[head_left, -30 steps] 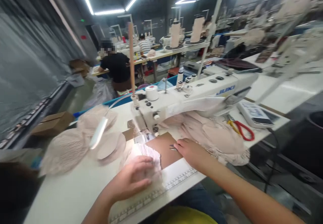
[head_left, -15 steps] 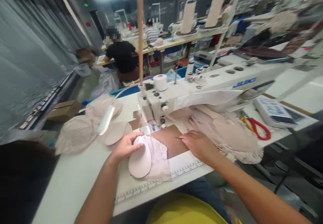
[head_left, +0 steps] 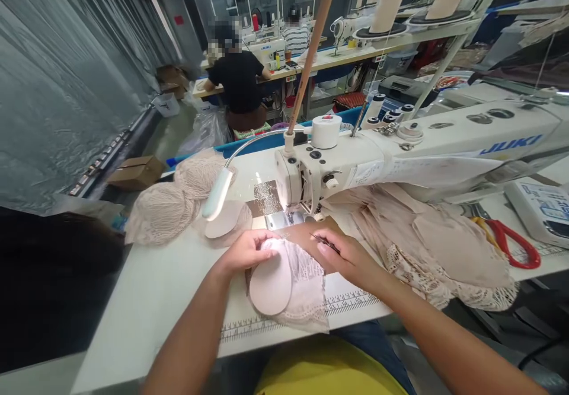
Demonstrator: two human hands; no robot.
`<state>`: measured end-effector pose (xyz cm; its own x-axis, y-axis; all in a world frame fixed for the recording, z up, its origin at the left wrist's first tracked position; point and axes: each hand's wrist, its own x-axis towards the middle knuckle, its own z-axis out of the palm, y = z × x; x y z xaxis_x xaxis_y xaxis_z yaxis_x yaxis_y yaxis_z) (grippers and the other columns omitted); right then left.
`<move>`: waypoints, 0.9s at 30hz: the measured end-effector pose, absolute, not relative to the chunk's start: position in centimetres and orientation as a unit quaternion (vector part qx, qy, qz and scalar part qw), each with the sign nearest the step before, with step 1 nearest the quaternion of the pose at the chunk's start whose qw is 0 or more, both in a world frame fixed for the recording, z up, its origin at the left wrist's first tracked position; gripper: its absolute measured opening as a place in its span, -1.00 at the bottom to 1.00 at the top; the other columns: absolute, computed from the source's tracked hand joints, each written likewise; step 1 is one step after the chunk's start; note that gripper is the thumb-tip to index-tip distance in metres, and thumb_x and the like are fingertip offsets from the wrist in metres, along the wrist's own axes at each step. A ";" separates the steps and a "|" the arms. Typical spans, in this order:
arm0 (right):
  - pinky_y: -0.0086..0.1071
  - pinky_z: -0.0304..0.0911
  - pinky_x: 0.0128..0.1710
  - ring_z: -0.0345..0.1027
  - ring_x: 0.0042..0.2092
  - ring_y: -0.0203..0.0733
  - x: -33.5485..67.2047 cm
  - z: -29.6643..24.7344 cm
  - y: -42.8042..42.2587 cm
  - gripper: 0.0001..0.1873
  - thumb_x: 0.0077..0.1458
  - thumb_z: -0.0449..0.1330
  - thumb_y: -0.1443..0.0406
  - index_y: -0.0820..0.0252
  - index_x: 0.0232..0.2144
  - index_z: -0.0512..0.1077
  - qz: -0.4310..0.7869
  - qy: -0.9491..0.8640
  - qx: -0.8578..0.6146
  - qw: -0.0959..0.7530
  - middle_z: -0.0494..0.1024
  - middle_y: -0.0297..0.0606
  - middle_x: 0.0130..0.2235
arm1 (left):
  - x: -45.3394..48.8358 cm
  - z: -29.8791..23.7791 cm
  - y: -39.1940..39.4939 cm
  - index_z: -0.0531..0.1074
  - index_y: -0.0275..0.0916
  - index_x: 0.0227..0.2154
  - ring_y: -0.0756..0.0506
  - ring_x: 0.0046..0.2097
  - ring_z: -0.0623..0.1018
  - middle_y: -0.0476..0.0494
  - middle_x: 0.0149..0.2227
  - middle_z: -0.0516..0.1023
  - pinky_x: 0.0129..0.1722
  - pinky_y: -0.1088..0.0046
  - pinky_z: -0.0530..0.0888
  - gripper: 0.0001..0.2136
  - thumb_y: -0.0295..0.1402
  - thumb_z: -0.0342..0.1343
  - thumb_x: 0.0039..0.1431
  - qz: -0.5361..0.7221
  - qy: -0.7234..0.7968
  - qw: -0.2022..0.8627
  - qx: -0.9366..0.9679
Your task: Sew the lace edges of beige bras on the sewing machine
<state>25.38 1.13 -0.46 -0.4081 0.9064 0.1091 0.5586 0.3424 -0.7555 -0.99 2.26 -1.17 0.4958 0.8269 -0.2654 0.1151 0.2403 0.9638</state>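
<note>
My left hand (head_left: 249,251) grips the upper edge of a pale pink bra cup (head_left: 271,282), thumb on top. Lace-edged fabric (head_left: 306,288) spreads from the cup to the right, over the table's front edge. In my right hand (head_left: 349,258) is a slim dark pointed tool (head_left: 326,243), its tip towards the left; its exact kind is hard to make out. Both hands are in front of the sewing machine (head_left: 338,163), whose lit needle area (head_left: 288,212) lies just beyond the cup. A brown plate (head_left: 306,238) shows between the hands.
Beige lace cups (head_left: 164,214) lie to the left under a small lamp (head_left: 217,193). Right of the needle sit a heap of beige lace garments (head_left: 453,247) and red-handled scissors (head_left: 511,244). A printed ruler (head_left: 351,303) runs along the front edge. A person in black (head_left: 235,80) works farther back.
The camera view has swung, so the machine and table appear farther right. My left hand keeps its hold on the cup. My right hand, still with the tool, is slightly closer to the needle area.
</note>
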 end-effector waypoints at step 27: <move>-0.20 0.24 0.01 0.36 -0.02 -0.05 23.6 -1.5 4.3 -0.64 0.11 0.14 0.17 0.20 -0.08 0.47 0.495 -0.751 -0.369 0.233 0.52 -0.15 -0.05 | 0.0 -1.7 1.9 0.57 -0.34 -0.33 -0.06 -0.37 0.48 -0.17 -0.37 0.57 -0.33 0.43 0.38 -0.69 -0.18 0.30 -0.04 0.292 0.448 0.684 0.497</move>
<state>23.60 4.29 -1.45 -0.6186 0.7855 -0.0146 0.3236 0.2377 -0.9159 -0.02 1.86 -1.67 0.4282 0.8439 -0.3233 0.0465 0.3367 0.9405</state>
